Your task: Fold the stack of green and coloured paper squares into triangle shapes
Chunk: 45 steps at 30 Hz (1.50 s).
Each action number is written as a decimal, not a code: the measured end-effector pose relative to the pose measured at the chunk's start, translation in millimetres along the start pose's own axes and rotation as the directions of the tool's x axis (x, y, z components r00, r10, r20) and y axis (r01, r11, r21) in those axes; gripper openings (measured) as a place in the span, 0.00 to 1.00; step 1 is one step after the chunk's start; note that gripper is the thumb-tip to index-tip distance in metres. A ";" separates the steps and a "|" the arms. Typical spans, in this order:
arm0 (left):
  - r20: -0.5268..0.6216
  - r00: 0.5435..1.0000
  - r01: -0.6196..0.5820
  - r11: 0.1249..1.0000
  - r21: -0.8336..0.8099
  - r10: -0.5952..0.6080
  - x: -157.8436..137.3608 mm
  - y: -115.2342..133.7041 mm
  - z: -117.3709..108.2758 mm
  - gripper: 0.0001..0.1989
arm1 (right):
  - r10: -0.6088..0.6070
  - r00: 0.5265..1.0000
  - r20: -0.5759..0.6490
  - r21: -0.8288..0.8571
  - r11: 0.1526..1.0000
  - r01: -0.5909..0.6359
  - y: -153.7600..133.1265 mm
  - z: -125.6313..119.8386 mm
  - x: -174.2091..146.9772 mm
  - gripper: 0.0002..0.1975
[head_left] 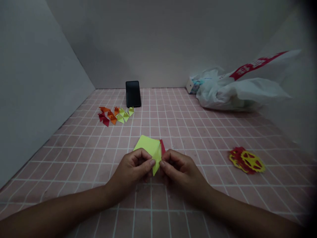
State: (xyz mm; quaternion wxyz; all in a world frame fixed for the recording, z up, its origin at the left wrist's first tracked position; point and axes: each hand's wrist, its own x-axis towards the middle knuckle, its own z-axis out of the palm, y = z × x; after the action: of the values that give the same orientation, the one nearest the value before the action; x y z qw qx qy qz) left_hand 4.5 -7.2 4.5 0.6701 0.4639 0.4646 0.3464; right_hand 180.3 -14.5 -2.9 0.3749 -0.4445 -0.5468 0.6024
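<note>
A yellow-green sheet of origami paper [148, 144] is held up between my two hands, just above the tiled-pattern tabletop. Folded to a narrow point at its lower end, it has a wider flap spreading to the upper left. My left hand [136, 163] pinches its left side between thumb and fingers. On the opposite edge, the thumb and fingers of my right hand [178, 165] are closed on the fold. A red piece of paper [162, 146] shows behind the right edge; whether it is joined to the yellow-green paper, I cannot tell.
Several small folded paper pieces [113, 118] in red, orange and yellow lie at the back left. Behind them a black phone [133, 94] leans upright. Red and yellow paper cutouts [247, 161] are stacked at right. A white plastic bag [230, 92] and a box [192, 85] occupy the back right.
</note>
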 end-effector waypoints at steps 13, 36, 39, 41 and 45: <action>-0.072 0.995 -0.069 0.997 -0.020 0.067 1.2 1.6 -0.8 0.10 | -0.015 0.998 0.057 0.029 0.999 0.014 -1.1 -0.9 -0.4 0.11; 0.010 0.984 -0.178 0.964 0.197 0.180 -3.3 3.0 -3.0 0.06 | -0.388 0.920 0.048 -0.412 0.832 0.372 0.9 -1.2 -7.7 0.04; 0.050 0.978 -0.208 0.956 0.206 0.202 -3.7 2.6 -4.2 0.07 | -0.417 0.908 0.036 -0.414 0.821 0.393 0.3 -0.7 -6.7 0.05; 0.076 0.979 -0.201 0.969 0.144 0.192 -3.6 1.8 -3.8 0.06 | -0.429 0.903 0.029 -0.418 0.815 0.401 -0.6 -0.6 -6.8 0.05; 0.072 0.978 -0.202 0.973 0.112 0.195 -2.9 1.0 -2.1 0.07 | -0.401 0.916 0.032 -0.390 0.838 0.380 -0.7 -1.1 -7.3 0.06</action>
State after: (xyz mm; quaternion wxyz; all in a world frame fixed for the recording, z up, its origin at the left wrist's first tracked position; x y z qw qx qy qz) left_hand 1.5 -8.8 6.0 0.6169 0.5573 0.4153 0.3693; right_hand 183.7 -21.0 -1.3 0.4078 -0.4041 -0.7246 0.3813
